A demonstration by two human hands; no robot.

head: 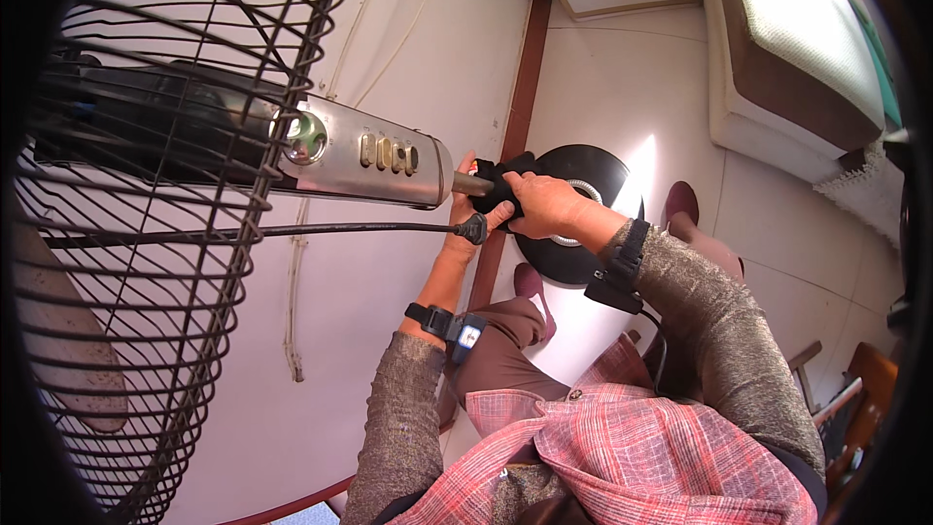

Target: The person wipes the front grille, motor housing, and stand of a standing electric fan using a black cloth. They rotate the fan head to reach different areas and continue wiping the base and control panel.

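Observation:
A standing electric fan rises toward my head, with its black wire guard (240,262) at the left and a silver control panel (364,149) bearing several push buttons and a round knob. Below the panel, a short stretch of metal pole (471,184) enters a black piece (499,186); whether this is cloth or a plastic collar I cannot tell. My left hand (466,215) wraps it from the wall side, fingers mostly hidden. From the other side my right hand (548,205) grips it. A black power plug (472,229) hangs over my left hand on its cord (328,230).
The fan's round black base (583,160) is on the pale tiled floor (619,80), close to my feet. A white wall (379,350) with a red-brown skirting (526,80) runs along the left. A mattress (802,51) stands at upper right, wooden furniture (867,386) at lower right.

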